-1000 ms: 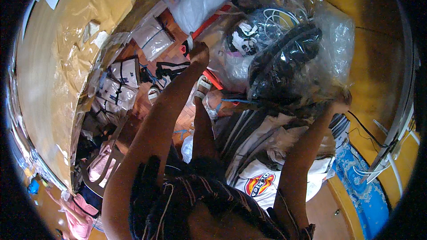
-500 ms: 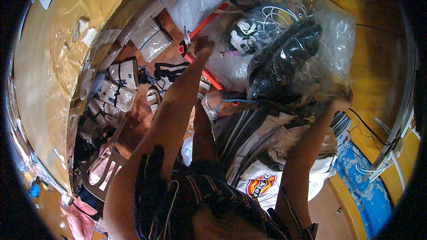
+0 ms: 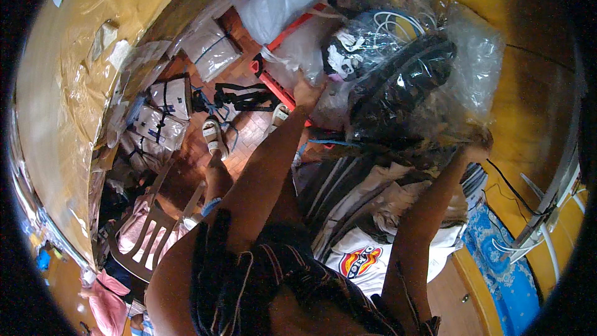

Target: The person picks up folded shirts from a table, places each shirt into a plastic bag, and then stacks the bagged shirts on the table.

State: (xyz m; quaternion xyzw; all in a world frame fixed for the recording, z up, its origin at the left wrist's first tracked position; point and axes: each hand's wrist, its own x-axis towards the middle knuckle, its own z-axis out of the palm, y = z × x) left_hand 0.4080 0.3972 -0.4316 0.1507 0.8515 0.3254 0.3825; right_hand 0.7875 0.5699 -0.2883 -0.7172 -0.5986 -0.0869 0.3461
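Observation:
A large clear plastic bag [image 3: 482, 65] lies spread over the far right, with a dark bundle [image 3: 404, 78], a black-and-white item [image 3: 345, 59] and a coil of white cable [image 3: 398, 23] in or under it. My left hand [image 3: 308, 91] is closed on a gathered part of the clear plastic, beside a red bar-like frame [image 3: 273, 84]. Farther right, my right hand [image 3: 476, 147] grips the near edge of the plastic; its fingertips are partly hidden. Folded clothes [image 3: 367, 208] are piled between my forearms, with a white printed shirt [image 3: 385, 261] nearest me.
Several plastic-wrapped packs [image 3: 168, 118] and black straps [image 3: 245, 96] lie on the tiled floor at left, near a sandalled foot [image 3: 213, 137]. A slatted chair [image 3: 143, 236] stands at lower left. Plastic-covered yellow boarding [image 3: 81, 99] rises at far left. Blue patterned cloth [image 3: 504, 261] lies at right.
My left hand has moved right and toward me, drawing clear plastic over the red frame. My right hand has stayed in nearly the same place. The view has shifted slightly, showing more of the chair.

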